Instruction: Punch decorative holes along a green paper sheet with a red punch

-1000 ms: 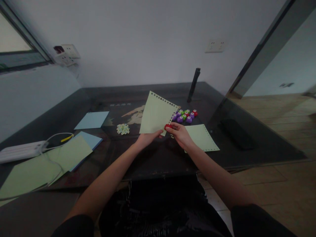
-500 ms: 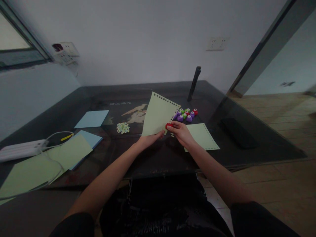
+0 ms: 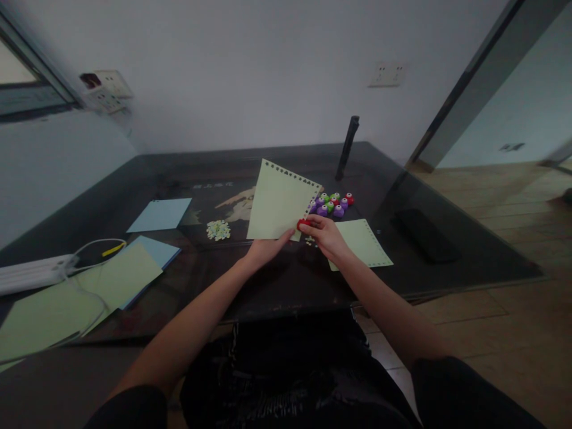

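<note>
Pinching a pale green sheet [image 3: 279, 199] near its bottom right corner, the left hand [image 3: 267, 250] holds it tilted above the middle of the desk [image 3: 272, 286], most of its fingers hidden behind the paper. The right hand [image 3: 322, 235] grips a red punch [image 3: 304, 225] between thumb and fingers, at the sheet's right edge close to that same corner. Small holes line the sheet's top edge and run down its right edge.

Beyond the right hand, toward the desk's back right corner, purple, green and red punches [image 3: 330, 205] sit in 1 cluster. A 2nd green sheet [image 3: 364, 241], also holed, lies flat toward the right edge, partly covered by the right arm. A pile of paper cutouts [image 3: 218, 230] lies left of the raised sheet, and a few loose bits [image 3: 310, 241] lie by the right hand. Stacked green and blue sheets [image 3: 58, 304] cover the front left corner, with a white power strip [image 3: 33, 273] beside them at the left edge.
</note>
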The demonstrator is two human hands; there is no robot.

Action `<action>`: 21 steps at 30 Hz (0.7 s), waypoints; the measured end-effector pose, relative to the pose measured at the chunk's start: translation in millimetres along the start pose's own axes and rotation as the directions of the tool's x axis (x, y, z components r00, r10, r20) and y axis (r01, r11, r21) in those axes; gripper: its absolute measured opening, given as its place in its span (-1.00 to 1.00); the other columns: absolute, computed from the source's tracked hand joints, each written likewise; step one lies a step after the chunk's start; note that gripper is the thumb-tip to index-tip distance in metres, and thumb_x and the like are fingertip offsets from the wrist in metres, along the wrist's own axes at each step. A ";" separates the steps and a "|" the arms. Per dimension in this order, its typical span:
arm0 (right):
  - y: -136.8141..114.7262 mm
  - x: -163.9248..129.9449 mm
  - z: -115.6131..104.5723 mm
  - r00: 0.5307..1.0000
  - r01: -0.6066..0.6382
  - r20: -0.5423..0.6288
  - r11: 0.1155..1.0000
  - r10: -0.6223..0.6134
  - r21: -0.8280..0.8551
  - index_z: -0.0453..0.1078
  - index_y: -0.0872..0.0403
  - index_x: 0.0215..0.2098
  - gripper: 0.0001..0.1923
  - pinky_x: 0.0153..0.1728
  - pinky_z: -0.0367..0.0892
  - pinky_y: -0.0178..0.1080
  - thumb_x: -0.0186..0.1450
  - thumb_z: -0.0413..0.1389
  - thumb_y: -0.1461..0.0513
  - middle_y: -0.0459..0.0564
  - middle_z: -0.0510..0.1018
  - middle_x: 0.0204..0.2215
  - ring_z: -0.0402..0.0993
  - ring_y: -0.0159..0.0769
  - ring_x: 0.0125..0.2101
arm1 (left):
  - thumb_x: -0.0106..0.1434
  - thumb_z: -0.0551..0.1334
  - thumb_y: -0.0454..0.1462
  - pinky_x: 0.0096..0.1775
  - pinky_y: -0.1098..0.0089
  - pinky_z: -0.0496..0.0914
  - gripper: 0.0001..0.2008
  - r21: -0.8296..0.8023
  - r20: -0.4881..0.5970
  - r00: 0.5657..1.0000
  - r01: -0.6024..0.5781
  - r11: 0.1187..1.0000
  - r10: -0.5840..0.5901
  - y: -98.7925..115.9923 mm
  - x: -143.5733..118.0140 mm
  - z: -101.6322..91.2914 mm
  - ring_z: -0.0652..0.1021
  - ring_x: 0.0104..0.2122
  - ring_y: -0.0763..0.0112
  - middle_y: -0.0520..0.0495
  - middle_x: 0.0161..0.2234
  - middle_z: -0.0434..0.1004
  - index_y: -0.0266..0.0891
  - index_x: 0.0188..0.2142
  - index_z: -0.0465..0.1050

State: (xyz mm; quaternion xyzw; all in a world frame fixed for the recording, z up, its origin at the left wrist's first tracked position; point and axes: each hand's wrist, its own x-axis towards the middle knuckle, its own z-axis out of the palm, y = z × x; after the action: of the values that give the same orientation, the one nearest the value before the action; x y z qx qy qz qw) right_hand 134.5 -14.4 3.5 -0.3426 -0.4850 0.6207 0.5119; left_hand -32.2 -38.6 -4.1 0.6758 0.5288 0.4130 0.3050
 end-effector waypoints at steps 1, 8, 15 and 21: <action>-0.2 0.0 -0.1 1.000 -0.004 -0.006 1.000 0.004 0.002 0.47 0.06 -0.43 -0.71 -0.16 0.29 -0.20 -0.13 0.36 0.18 -0.06 0.56 -0.44 0.45 -0.32 -0.36 | 0.20 0.15 -0.12 0.15 0.27 0.19 -0.76 -0.016 0.001 1.000 0.013 1.000 -0.013 -0.6 -0.1 0.4 0.52 -0.09 0.23 -0.03 -0.41 0.60 -0.19 -0.29 0.51; -3.6 -1.0 -0.3 0.999 -0.036 0.003 0.999 0.036 -0.012 0.47 0.08 -0.40 -0.72 -0.14 0.29 -0.17 -0.10 0.35 0.21 -0.04 0.56 -0.41 0.47 -0.32 -0.35 | 0.23 0.10 -0.11 0.06 0.27 0.30 -0.71 -0.088 0.051 0.994 0.096 0.991 -0.092 -3.4 1.5 1.3 0.58 -0.32 0.27 -0.03 -0.49 0.59 -0.22 -0.36 0.52; -8.7 -1.7 -2.7 0.998 -0.051 0.019 0.999 0.051 0.001 0.48 0.06 -0.38 -0.74 -0.14 0.30 -0.19 -0.06 0.35 0.21 -0.05 0.56 -0.37 0.46 -0.33 -0.33 | 0.22 0.11 -0.14 0.02 0.29 0.33 -0.72 -0.080 0.013 0.990 0.139 0.987 -0.138 5.5 1.4 -2.7 0.59 -0.33 0.29 -0.01 -0.53 0.58 -0.23 -0.39 0.53; -11.3 -3.7 -3.6 0.995 -0.072 0.066 0.997 0.075 -0.040 0.48 0.03 -0.40 -0.77 -0.17 0.33 -0.18 -0.02 0.32 0.14 -0.06 0.55 -0.38 0.44 -0.33 -0.37 | 0.22 0.11 -0.18 0.01 0.29 0.33 -0.75 -0.025 -0.015 0.998 0.061 0.998 -0.062 13.3 0.8 -5.6 0.58 -0.34 0.27 0.01 -0.56 0.57 -0.25 -0.36 0.52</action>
State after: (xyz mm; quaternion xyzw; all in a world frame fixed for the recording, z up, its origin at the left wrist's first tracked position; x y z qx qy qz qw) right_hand 142.2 -17.1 12.9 -0.3485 -0.5007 0.6411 0.4656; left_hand -30.9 -41.3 10.0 0.6522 0.5465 0.4152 0.3218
